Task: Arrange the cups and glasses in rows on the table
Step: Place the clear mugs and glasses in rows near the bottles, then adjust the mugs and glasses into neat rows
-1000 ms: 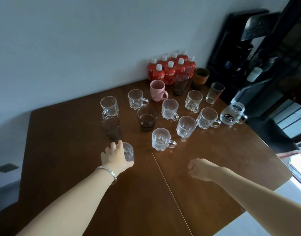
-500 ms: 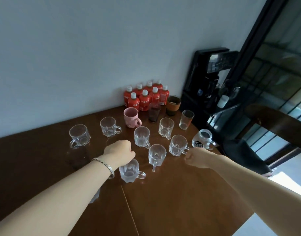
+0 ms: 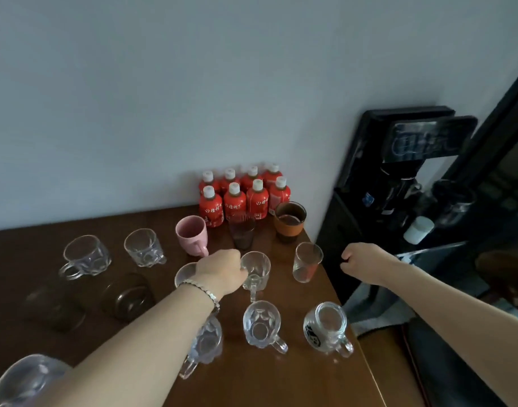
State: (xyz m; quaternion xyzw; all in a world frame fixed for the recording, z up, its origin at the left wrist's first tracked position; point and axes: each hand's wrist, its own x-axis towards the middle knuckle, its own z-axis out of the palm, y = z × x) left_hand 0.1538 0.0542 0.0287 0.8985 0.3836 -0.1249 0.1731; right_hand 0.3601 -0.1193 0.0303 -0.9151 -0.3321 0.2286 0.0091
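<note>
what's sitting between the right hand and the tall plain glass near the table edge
Nothing visible. The right hand is a closed fist hovering just past the table edge, and the tall plain glass stands to its left with bare gap between. The left hand is busy at the clear mug further left.

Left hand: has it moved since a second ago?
Yes. The left hand went from the near table edge toward the red bottles, now closed at a clear mug.

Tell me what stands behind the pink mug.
Behind the pink mug, against the wall, stand red bottles with white caps, eight visible in two rows. The mug hides part of the nearest bottle's base.
</note>
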